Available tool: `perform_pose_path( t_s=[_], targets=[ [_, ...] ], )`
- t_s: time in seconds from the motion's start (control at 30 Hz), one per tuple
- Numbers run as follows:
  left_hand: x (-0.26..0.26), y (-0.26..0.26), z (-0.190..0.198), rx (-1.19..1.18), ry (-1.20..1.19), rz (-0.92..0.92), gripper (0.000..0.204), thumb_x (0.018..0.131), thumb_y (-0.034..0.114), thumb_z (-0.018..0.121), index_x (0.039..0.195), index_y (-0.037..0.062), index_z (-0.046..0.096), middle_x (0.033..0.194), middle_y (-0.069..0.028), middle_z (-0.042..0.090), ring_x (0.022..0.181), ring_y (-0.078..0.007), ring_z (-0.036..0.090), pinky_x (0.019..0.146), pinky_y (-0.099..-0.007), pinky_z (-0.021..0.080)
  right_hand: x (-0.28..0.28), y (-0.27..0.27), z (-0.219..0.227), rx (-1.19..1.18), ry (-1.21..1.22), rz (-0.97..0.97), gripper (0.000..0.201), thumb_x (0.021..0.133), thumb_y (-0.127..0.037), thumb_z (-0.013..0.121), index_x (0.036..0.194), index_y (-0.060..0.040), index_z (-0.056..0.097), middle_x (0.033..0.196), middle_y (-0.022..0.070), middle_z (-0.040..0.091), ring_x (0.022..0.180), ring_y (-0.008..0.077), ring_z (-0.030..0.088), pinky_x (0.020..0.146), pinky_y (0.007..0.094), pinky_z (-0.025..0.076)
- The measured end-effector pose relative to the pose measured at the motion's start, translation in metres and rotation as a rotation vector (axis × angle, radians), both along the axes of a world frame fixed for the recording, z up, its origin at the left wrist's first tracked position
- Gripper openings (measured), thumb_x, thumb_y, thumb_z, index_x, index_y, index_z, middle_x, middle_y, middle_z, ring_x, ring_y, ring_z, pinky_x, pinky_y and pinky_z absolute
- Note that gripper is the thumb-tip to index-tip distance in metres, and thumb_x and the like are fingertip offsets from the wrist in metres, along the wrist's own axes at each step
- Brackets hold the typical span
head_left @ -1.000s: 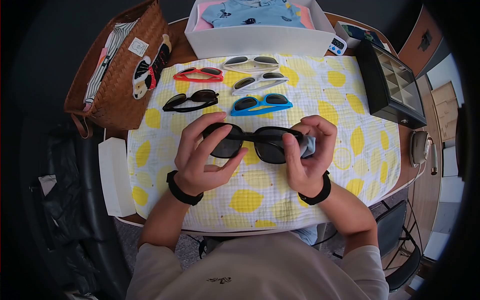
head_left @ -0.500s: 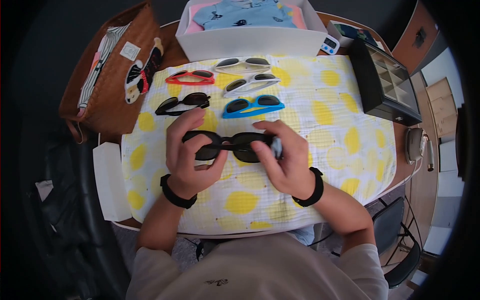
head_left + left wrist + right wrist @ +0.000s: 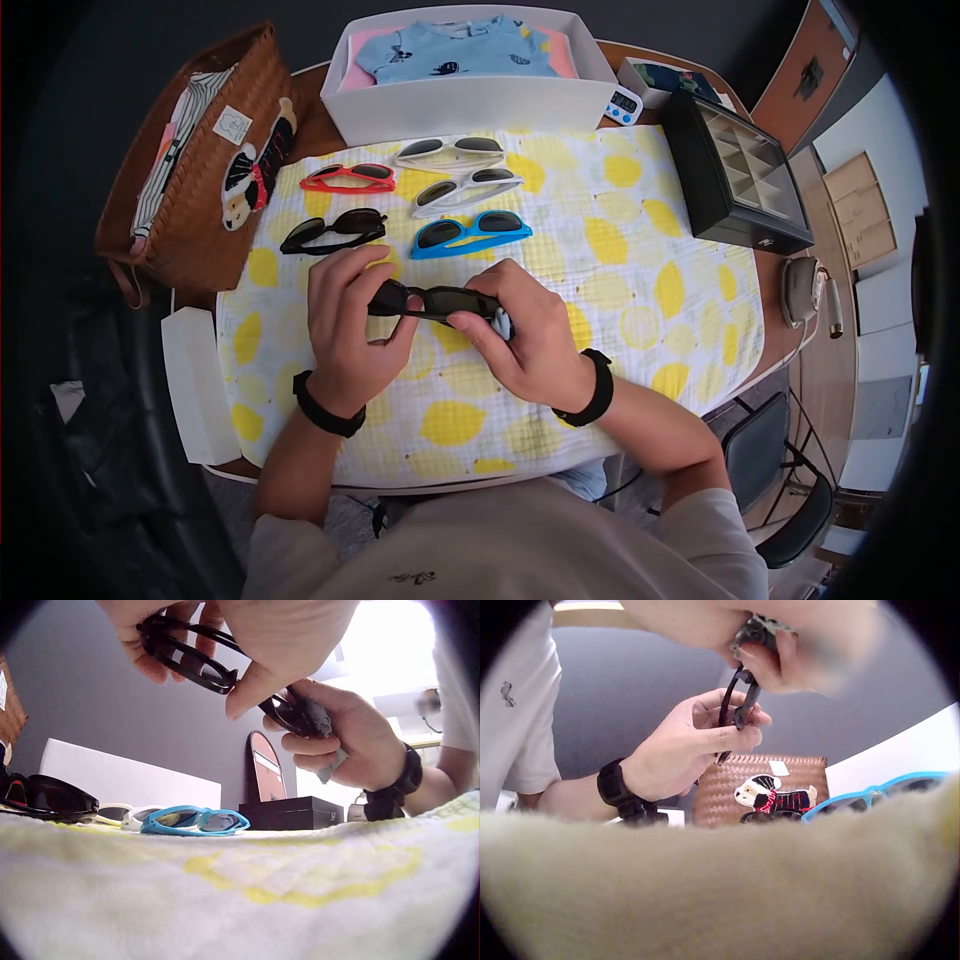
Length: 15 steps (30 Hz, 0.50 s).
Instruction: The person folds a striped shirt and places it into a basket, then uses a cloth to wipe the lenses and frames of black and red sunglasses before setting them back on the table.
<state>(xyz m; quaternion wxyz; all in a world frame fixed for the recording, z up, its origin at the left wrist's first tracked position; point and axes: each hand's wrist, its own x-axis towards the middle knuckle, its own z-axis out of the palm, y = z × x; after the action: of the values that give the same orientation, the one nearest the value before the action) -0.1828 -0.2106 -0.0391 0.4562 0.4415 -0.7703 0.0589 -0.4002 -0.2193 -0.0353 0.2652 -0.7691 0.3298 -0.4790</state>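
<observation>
Black sunglasses point(image 3: 440, 300) are held up above the lemon-print cloth point(image 3: 450, 424), between both hands. My left hand point(image 3: 350, 325) grips one end of the frame, its thumb near the nose bridge. At the other end my right hand point(image 3: 530, 330) pinches a lens through a small grey-blue cloth point(image 3: 502, 323); that cloth point(image 3: 322, 724) also shows in the left wrist view. Beyond the hands lie blue sunglasses point(image 3: 471, 235), another black pair point(image 3: 333, 232), a red pair point(image 3: 348, 178) and two white pairs point(image 3: 467, 190).
A white box point(image 3: 470, 105) with folded clothes stands at the back, a woven basket point(image 3: 200, 180) at the left. On the right are a black compartment case point(image 3: 740, 175) and a small beige device point(image 3: 803, 292). A long white box point(image 3: 200, 385) lies at the left edge, a timer point(image 3: 622, 105) behind.
Both hands have shifted left in the head view with the black sunglasses, which are now tilted flatter. The right hand has turned and its fingers lie over the lens. The whole view has shifted.
</observation>
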Motion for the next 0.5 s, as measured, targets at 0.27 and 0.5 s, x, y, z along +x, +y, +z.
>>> perform_pose_path(
  t_s=[0.27, 0.5],
  targets=[
    [0.0004, 0.0028, -0.0017, 0.019, 0.017, 0.019, 0.037, 0.069, -0.008, 0.081, 0.101, 0.0009, 0.064, 0.117, -0.0165, 0.07, 0.109, -0.0392, 0.065, 0.094, -0.0473, 0.053, 0.0003, 0.003, -0.0024, -0.034, 0.069, -0.029, 0.032, 0.089, -0.017, 0.086, 0.11, 0.0012, 0.071, 0.093, 0.0114, 0.059, 0.062, 0.0231, 0.06, 0.052, 0.0351, 0.05],
    [0.0019, 0.0025, -0.0024, -0.026, 0.005, 0.017, 0.035, 0.072, -0.007, 0.082, 0.101, 0.0007, 0.064, 0.113, -0.0147, 0.071, 0.102, -0.0379, 0.068, 0.086, -0.0449, 0.057, 0.0024, 0.0024, -0.0051, -0.06, 0.081, -0.058, 0.035, 0.088, -0.021, 0.087, 0.111, 0.0009, 0.072, 0.094, 0.0106, 0.057, 0.057, 0.021, 0.057, 0.049, 0.0334, 0.048]
  ],
)
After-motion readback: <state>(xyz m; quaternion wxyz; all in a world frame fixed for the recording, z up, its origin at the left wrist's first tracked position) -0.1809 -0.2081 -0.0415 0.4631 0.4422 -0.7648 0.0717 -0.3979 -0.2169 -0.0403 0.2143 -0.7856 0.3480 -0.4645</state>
